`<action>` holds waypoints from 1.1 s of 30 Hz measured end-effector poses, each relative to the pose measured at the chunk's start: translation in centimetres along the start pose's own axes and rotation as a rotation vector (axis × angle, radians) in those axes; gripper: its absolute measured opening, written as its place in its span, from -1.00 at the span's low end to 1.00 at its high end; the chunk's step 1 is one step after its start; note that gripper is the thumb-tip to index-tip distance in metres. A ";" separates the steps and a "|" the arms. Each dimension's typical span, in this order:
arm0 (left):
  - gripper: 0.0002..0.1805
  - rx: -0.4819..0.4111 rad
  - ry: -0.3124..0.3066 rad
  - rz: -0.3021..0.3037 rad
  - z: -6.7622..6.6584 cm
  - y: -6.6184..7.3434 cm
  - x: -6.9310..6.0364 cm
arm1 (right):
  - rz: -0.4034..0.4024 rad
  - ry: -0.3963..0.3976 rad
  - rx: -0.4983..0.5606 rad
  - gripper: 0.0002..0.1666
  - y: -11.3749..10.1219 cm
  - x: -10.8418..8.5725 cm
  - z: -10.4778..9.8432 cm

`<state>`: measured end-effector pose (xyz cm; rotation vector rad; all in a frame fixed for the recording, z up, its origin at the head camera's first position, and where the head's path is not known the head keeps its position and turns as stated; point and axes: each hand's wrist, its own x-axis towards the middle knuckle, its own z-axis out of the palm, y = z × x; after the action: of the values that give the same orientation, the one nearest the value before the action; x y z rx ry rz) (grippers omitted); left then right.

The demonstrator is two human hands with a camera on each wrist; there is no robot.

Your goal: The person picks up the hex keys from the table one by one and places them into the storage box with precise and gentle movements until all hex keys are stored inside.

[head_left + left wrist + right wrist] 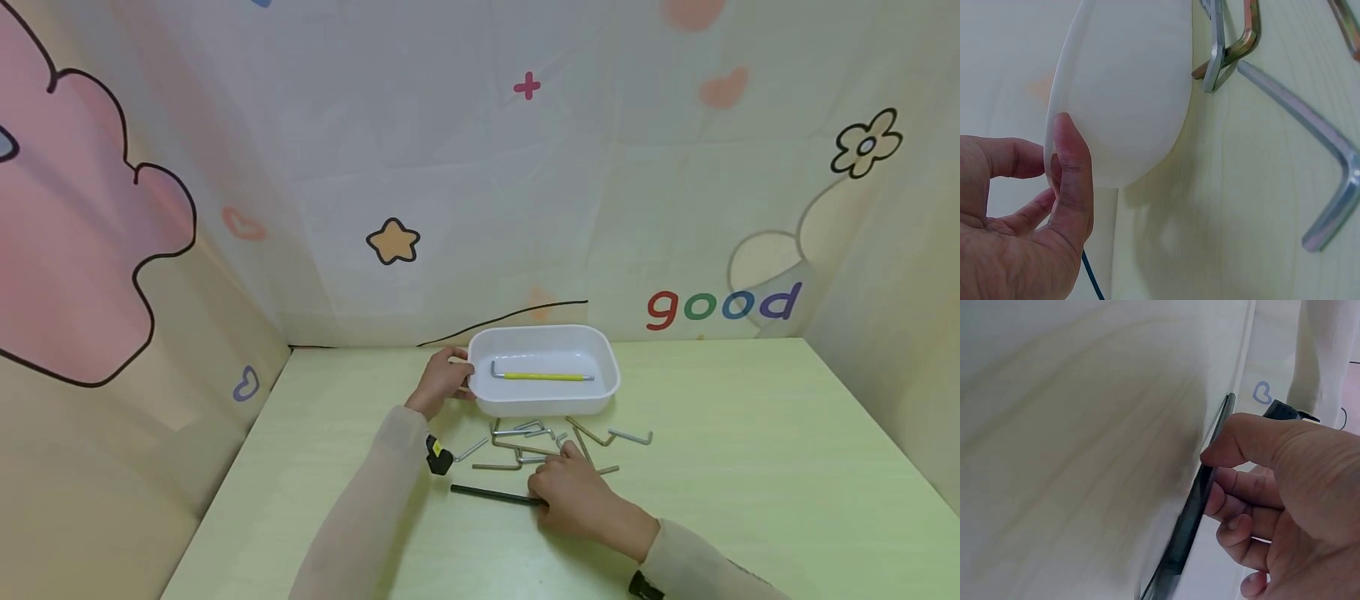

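Observation:
My left hand [444, 379] pinches the left end of a white plastic tray [547, 407]; in the left wrist view the thumb [1074, 181] presses its outer wall and the other fingers are at the rim. One hex key [543, 377] with a yellow sleeve lies inside the tray. My right hand [573, 493] pinches a long black rod [495, 496] between thumb and fingers, low over the table in front of the pile. The rod's right end is hidden by that hand in the head view. Several silver and bronze hex keys [498, 467] lie between hand and tray.
A silver hex key [632, 436] lies at the pile's right edge, another [471, 450] at its left beside the left wrist's black camera [438, 456]. Behind the tray hangs a printed curtain [465, 167] along the back edge of the pale table [750, 467].

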<state>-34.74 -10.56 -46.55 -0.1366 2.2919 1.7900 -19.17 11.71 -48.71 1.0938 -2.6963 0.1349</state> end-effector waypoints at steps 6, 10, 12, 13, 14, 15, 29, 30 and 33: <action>-0.60 0.013 0.000 -0.012 0.0 0.3 -0.1 | -0.063 0.148 -0.075 -0.70 0.3 0.0 0.0; -0.59 0.015 -0.001 -0.019 0.0 0.4 -0.2 | -0.097 0.207 -0.106 -0.75 0.4 0.1 0.0; -0.60 0.014 0.000 -0.018 0.0 0.3 -0.2 | -0.104 0.212 -0.107 -0.77 0.4 0.1 0.0; -0.60 0.011 -0.001 -0.015 0.0 0.3 -0.2 | -0.107 0.214 -0.104 -0.77 0.4 0.1 -0.1; -0.60 0.007 -0.001 -0.012 0.0 0.2 -0.2 | -0.110 0.218 -0.106 -0.78 0.4 0.1 -0.1; -0.60 0.004 -0.002 -0.009 0.0 0.2 -0.2 | -0.111 0.219 -0.109 -0.78 0.5 0.1 -0.1; -0.58 -0.004 0.003 0.005 0.0 0.0 -0.1 | -0.153 0.312 -0.167 -0.83 1.6 -0.4 -1.3; -0.59 -0.002 0.004 0.005 0.0 0.0 -0.1 | -0.156 0.314 -0.167 -0.83 1.8 -0.4 -1.4; -0.59 0.000 0.006 0.002 0.0 -0.1 0.0 | -0.158 0.310 -0.166 -0.83 2.1 -0.6 -1.6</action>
<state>-34.70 -10.53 -46.60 -0.1405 2.2970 1.7933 -19.95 13.88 -47.35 1.1263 -2.2959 0.0477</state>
